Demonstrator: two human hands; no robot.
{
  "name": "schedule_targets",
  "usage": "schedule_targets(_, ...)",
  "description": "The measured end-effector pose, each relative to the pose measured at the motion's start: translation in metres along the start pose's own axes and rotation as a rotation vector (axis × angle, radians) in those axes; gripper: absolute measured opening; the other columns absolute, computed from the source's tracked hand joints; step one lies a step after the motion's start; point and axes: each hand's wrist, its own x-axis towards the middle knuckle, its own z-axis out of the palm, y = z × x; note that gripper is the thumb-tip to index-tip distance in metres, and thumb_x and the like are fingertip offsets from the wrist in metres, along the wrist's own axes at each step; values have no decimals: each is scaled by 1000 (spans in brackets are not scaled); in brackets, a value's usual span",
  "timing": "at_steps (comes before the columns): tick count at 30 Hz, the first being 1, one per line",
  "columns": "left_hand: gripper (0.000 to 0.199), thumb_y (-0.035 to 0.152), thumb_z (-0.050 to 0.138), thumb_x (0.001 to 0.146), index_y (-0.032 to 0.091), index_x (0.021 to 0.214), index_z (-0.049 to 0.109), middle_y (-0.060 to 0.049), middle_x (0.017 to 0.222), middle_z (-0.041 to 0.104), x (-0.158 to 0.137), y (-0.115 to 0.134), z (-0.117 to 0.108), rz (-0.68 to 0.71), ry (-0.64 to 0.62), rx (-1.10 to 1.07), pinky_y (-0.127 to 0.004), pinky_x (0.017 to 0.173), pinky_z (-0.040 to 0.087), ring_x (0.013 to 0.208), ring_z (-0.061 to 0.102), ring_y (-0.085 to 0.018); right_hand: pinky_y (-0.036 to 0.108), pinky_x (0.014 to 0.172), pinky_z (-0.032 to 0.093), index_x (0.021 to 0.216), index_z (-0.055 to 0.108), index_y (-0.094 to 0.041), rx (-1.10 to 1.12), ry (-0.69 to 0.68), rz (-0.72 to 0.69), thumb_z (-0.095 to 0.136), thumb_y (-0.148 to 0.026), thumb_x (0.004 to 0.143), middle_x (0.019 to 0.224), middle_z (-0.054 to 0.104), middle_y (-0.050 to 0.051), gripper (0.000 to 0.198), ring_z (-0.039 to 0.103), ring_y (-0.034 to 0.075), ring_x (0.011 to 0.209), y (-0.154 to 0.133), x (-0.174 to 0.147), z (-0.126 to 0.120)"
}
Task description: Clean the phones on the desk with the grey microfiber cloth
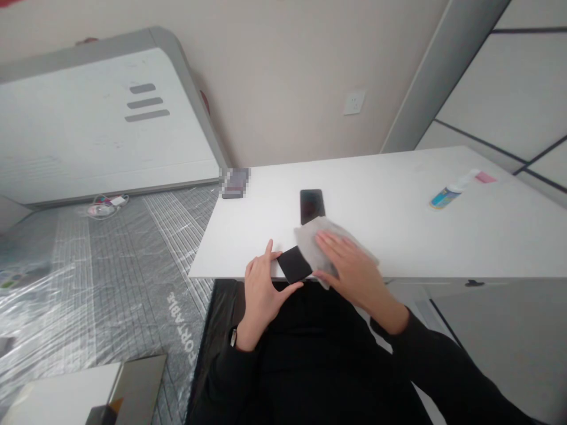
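Observation:
My left hand [266, 289] grips a flat black rectangular object [294, 264] by its edges, with the thumb at the near side and fingers at the far left. It lies at the table's front edge and looks like a phone, though its right part is covered. My right hand [352, 268] presses a light grey cloth [312, 242] over that right part, fingers laid along the cloth. Just beyond the cloth a dark phone [312, 204] lies on the white table [381, 195].
A white spray bottle with a blue label [447, 196] lies on its side at the right, by a pink piece [486, 177]. A pixelated dark item [234, 183] sits at the far left corner. A whiteboard [88, 124] leans at the left, and plastic-covered flooring [128, 283] spreads below.

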Motion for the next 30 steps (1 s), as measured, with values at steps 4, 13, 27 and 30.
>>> schedule_targets(4, 106, 42, 82, 80, 24, 160, 16, -11, 126, 70, 0, 0, 2, -10, -2, 13, -47, 102, 44, 111, 66, -30, 58, 118, 38, 151, 44, -2, 16, -11, -65, 37, -84, 89, 157, 45, 22, 104, 41, 38, 147, -19, -1, 4)
schedule_targets(13, 113, 51, 85, 75, 23, 160, 17, -10, 126, 70, 0, 1, 2, 0, 8, 4, -46, 103, 42, 111, 65, -30, 61, 115, 40, 156, 39, -7, -43, 7, 79, 30, -74, 97, 157, 45, 20, 90, 43, 38, 145, 13, -3, -2)
schedule_targets(27, 103, 49, 79, 81, 22, 160, 18, -13, 126, 70, 0, 1, 3, 8, 7, 39, -49, 102, 43, 111, 66, -32, 62, 119, 35, 156, 38, -9, -26, -10, 24, 40, -80, 92, 156, 46, 21, 96, 41, 38, 147, -11, -3, -2)
schedule_targets(30, 91, 38, 72, 88, 22, 160, 19, -13, 125, 70, -1, -1, 4, 3, 23, 74, -48, 100, 44, 107, 67, -30, 52, 123, 33, 155, 40, -9, 116, -75, -180, 42, -86, 86, 158, 44, 18, 103, 40, 32, 148, -35, -1, 5)
